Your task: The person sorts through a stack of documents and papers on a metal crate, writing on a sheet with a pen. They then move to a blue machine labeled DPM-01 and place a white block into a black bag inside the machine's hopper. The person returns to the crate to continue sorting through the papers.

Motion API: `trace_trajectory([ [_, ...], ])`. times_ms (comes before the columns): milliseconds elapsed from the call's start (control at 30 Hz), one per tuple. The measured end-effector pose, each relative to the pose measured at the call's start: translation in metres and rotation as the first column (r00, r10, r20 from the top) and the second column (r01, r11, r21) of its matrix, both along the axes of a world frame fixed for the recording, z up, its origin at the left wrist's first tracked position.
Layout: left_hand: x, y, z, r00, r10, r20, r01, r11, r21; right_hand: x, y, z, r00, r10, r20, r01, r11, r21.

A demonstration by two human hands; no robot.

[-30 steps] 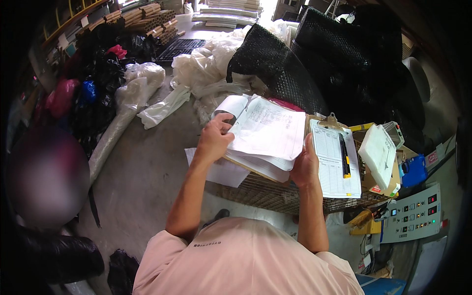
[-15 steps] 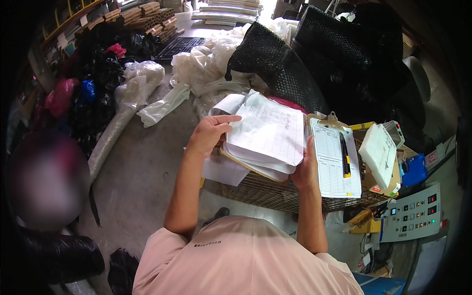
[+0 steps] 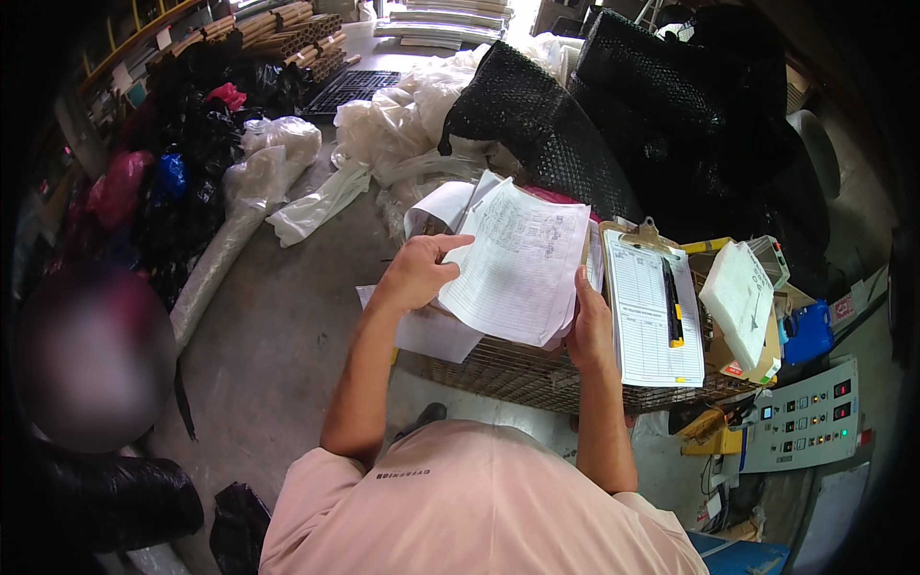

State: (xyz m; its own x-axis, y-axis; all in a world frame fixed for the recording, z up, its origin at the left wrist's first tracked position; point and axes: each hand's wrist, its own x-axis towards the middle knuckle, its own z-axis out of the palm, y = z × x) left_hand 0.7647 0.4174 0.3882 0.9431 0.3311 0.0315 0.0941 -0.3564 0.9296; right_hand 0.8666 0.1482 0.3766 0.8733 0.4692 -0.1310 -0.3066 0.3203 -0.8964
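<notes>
My right hand (image 3: 589,326) grips the right edge of a stack of printed paper sheets (image 3: 522,264), thumb up along its side and the other fingers hidden beneath. The top sheet bows upward and bears a table with handwriting. At the stack's left edge is my left hand (image 3: 420,273), its index finger stretched onto the paper and its thumb apart below. Turned-back sheets (image 3: 443,204) curl beyond that hand. To the right lies a clipboard (image 3: 628,233) with a form under its clip, and a black and yellow cutter knife (image 3: 672,307) rests on the form.
Under the papers stands a wire mesh cage (image 3: 508,369). White foam (image 3: 736,292) and a blue container (image 3: 805,331) sit at its right, near a control panel (image 3: 805,417). Black bubble-wrap rolls (image 3: 537,125), clear plastic (image 3: 402,129) and dark bags (image 3: 192,211) lie beyond and left.
The top sheet now bows up and shows denser handwriting than the page before. My left hand has shifted slightly down, its index finger and thumb wider apart. My right hand stays at the right edge.
</notes>
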Motion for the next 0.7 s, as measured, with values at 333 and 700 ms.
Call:
trace_trajectory([
  [333, -0.008, -0.005, 0.004, 0.978, 0.079, 0.194, -0.128, 0.959, 0.254, 0.006, -0.008, -0.017, 0.978, 0.074, 0.196, -0.030, 0.976, -0.217],
  [700, 0.091, 0.030, 0.033, 0.986, 0.160, 0.038, -0.162, 0.915, 0.368, 0.007, -0.008, -0.015, 0.966, 0.082, 0.244, -0.017, 0.966, -0.258],
])
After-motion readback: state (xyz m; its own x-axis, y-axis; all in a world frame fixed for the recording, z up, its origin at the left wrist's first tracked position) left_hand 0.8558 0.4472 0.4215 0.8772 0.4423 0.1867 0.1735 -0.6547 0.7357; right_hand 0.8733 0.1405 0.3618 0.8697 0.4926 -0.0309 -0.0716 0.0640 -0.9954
